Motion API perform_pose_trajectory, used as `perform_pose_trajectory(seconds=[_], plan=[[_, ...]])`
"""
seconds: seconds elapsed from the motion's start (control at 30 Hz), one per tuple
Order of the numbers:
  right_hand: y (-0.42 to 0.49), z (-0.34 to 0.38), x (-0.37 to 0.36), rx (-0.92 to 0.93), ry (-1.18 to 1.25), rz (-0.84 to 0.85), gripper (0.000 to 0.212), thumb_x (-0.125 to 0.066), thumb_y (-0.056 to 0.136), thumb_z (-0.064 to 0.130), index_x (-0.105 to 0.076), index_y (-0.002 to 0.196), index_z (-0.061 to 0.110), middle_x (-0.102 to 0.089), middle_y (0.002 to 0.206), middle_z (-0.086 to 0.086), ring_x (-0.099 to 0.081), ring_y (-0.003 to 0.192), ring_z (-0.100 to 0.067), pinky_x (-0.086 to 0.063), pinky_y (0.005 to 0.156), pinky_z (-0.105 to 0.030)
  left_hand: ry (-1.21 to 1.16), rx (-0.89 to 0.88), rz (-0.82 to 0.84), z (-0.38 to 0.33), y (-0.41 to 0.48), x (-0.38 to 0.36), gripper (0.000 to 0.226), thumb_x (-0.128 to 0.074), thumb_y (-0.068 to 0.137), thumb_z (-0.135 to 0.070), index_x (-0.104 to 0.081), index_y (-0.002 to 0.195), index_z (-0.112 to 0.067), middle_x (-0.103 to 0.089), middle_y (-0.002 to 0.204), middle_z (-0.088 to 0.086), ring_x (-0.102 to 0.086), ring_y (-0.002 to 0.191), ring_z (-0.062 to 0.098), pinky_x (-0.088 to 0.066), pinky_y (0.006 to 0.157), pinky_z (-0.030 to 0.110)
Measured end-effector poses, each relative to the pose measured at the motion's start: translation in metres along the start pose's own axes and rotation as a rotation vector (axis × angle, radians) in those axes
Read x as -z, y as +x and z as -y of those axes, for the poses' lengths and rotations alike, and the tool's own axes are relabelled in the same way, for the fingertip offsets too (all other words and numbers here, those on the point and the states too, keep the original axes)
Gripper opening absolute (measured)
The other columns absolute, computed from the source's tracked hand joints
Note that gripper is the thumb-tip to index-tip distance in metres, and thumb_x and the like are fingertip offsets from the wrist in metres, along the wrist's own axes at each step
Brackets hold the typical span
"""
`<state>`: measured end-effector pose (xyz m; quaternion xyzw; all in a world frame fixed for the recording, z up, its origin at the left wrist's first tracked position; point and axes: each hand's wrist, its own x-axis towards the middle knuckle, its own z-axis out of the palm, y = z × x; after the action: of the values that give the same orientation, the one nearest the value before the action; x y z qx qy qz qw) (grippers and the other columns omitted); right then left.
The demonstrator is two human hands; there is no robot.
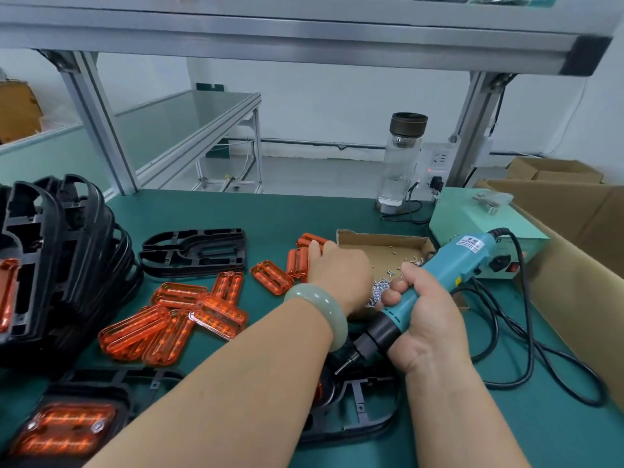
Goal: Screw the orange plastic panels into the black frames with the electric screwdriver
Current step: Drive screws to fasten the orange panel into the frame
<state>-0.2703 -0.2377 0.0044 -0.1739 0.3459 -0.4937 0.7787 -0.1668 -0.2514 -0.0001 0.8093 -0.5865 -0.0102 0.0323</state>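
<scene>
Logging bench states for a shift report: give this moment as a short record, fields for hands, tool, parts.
left hand: on orange panels beside the cardboard tray; grip unclear
right hand: holds electric screwdriver, bit pointing down-left
screws: heaped in the tray's near corner
black frame: flat under the forearms
spare frames: stacked at the left

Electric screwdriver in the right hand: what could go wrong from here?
1. The electric screwdriver points its bit toward the left forearm, close to it; a slip of the right hand could jab the arm.
2. The left hand reaches over a corner of the shallow cardboard tray; drawing back might scatter the screws.
</scene>
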Motion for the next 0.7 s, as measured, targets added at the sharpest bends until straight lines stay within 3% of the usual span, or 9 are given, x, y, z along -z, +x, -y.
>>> perform_pose_trajectory(seconds=[0.13,0.2,0.33,0.47,0.6,0.7], plan=[[0.0,0.0,0.0,0.02,-0.03,-0.002,0.024,-0.058,0.092,0.015,-0.045,0.072,0.019,-0.045,0.048,0.008,-0.04,0.036,-0.006,-0.037,0.042,-0.016,-0.164,0.049,-0.096,0.005,-0.002,-0.003,0.024,-0.052,0.088,-0.038,-0.069,0.097,-0.023,-0.063,0.099,0.003,-0.048,0.107,0.027,-0.026,0.1,0.045],[-0.001,0.0,-0.001,0.012,-0.01,0.005,0.027,-0.058,0.093,0.015,-0.044,0.069,0.018,-0.045,0.047,0.007,-0.04,0.035,-0.006,-0.037,0.041,-0.015,-0.112,0.047,-0.056,0.004,-0.004,-0.001,0.024,-0.054,0.086,-0.04,-0.068,0.096,-0.023,-0.059,0.096,0.003,-0.043,0.106,0.026,-0.02,0.103,0.05],[-0.004,-0.001,-0.003,-0.01,0.013,0.023,0.032,-0.057,0.092,0.014,-0.043,0.064,0.017,-0.043,0.047,0.006,-0.039,0.034,-0.006,-0.037,0.039,-0.013,0.033,-0.005,0.007,-0.004,-0.007,0.004,0.007,-0.056,0.082,-0.019,-0.053,0.087,-0.023,-0.061,0.11,0.008,-0.036,0.118,0.032,-0.008,0.108,0.056],[-0.003,-0.001,-0.002,0.001,0.009,0.033,0.033,-0.057,0.093,0.014,-0.041,0.064,0.017,-0.043,0.046,0.006,-0.039,0.035,-0.006,-0.037,0.04,-0.013,-0.043,0.007,-0.04,-0.005,-0.007,0.005,0.01,-0.054,0.086,-0.027,-0.061,0.091,-0.022,-0.062,0.108,0.005,-0.042,0.111,0.03,-0.021,0.104,0.049],[0.0,-0.001,0.0,0.039,-0.048,0.023,0.024,-0.057,0.093,0.016,-0.045,0.073,0.019,-0.044,0.048,0.007,-0.041,0.035,-0.005,-0.037,0.04,-0.013,-0.191,-0.004,-0.148,0.002,-0.008,0.007,0.032,-0.051,0.088,-0.041,-0.052,0.066,-0.018,-0.064,0.08,0.005,-0.051,0.082,0.026,-0.034,0.08,0.036],[0.0,-0.001,0.001,0.051,-0.068,0.027,0.019,-0.057,0.093,0.015,-0.049,0.077,0.019,-0.045,0.048,0.007,-0.041,0.036,-0.006,-0.037,0.041,-0.014,-0.371,0.006,-0.222,0.004,-0.012,0.015,0.03,-0.052,0.09,-0.032,-0.053,0.065,-0.016,-0.053,0.061,0.0,-0.051,0.069,0.024,-0.025,0.05,0.029]])
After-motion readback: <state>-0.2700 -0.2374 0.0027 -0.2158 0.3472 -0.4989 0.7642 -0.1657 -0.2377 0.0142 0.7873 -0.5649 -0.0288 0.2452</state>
